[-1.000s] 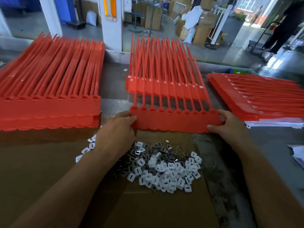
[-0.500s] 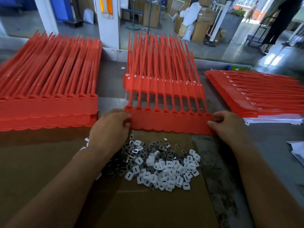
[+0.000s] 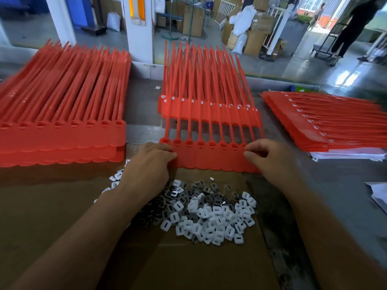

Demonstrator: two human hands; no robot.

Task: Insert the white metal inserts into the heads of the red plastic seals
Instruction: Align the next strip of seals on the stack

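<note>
A flat strip of joined red plastic seals (image 3: 209,158) lies in front of me, its row of empty heads facing up and its tails running away over another stack. My left hand (image 3: 151,164) pinches the strip's left end. My right hand (image 3: 270,158) grips its right end, fingers curled over the edge. Just below the strip, a heap of white and grey metal inserts (image 3: 209,214) is spread on the brown cardboard (image 3: 188,264).
A tall stack of red seal strips (image 3: 62,126) stands at the left, another stack (image 3: 209,105) behind the held strip, and a third (image 3: 326,124) on white paper at the right. The grey table (image 3: 339,195) extends to the right. A person stands on the factory floor beyond.
Both hands have slid the strip a little toward me and to the left. My right hand has moved inward along the strip's right end and curled its fingers tighter.
</note>
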